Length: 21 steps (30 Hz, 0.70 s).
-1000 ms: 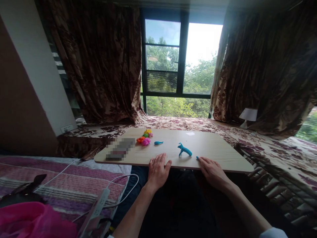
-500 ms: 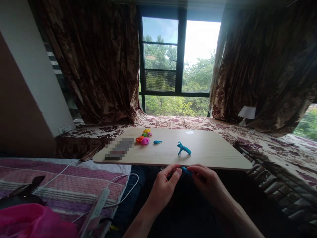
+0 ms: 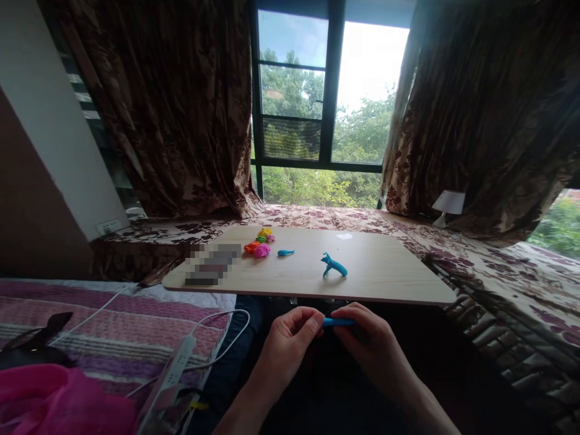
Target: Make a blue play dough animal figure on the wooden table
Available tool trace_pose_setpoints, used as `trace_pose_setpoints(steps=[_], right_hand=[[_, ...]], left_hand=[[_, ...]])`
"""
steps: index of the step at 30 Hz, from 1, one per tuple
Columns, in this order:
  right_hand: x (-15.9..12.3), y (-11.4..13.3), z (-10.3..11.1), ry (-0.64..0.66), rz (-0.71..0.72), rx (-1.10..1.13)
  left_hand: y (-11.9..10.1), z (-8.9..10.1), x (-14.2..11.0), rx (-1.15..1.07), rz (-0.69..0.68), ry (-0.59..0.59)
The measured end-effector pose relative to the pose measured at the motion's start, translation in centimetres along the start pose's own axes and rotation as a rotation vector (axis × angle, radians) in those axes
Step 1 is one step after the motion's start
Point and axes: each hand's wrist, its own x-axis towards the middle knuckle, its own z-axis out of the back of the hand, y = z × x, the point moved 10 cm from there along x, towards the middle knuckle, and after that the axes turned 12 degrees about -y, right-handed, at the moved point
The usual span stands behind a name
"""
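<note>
1. The left hand [image 3: 290, 335] pinched one end of a blue stick [image 3: 338, 322] between thumb and forefinger.
2. The right hand [image 3: 374, 332] gripped the stick's other end, its thumb and fingers closed around it; part of that end was hidden by the fingers.
3. The blue stick lay about level, bridging the short gap between the two hands, just in front of the near edge of the pale wooden surface [image 3: 389, 272].
4. Beyond the hands, on the surface, a blue figure [image 3: 335, 267] stood tilted, its forked end to the left and its thicker end to the right.
5. Left of the figure and a little farther back, a small blue piece [image 3: 284, 253] lay on its side, with its thin tail pointing right.
6. Farther left sat a cluster of soft lumps: a yellow lump [image 3: 265, 232] at the back, a green lump [image 3: 261, 239] and a pale pink lump [image 3: 270, 238] in the middle, and an orange lump [image 3: 251, 248] beside a bright pink lump [image 3: 262, 251] in front.
7. At the surface's left end was a grey item [image 3: 212, 266], too blocked out to make out.
8. Left of the surface, a striped bed cover [image 3: 158, 314] carried a pink cloth [image 3: 58, 399] and a white power strip [image 3: 174, 365] with a looped cord.
9. Behind the surface ran a ledge in flowered cloth [image 3: 308, 212], with a small white lamp [image 3: 448, 202] on its right side, below the window [image 3: 290, 139].
</note>
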Motion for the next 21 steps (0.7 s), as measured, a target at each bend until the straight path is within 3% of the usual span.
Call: trace_pose_setpoints(steps=[8,16,21], right_hand=[[0.1,-0.1,0.0,0.003,0.009,-0.020],[0.1,0.3,0.3,0.003,0.017,-0.008],[0.1,0.7,0.4,0.000,0.025,0.026]], left_hand=[[-0.5,-0.1,-0.1,0.094,-0.050,0.004],[-3.4,0.5,-0.7,0.215,-0.228,-0.053],[-3.6,0.6,-0.9,0.242,-0.249,-0.078]])
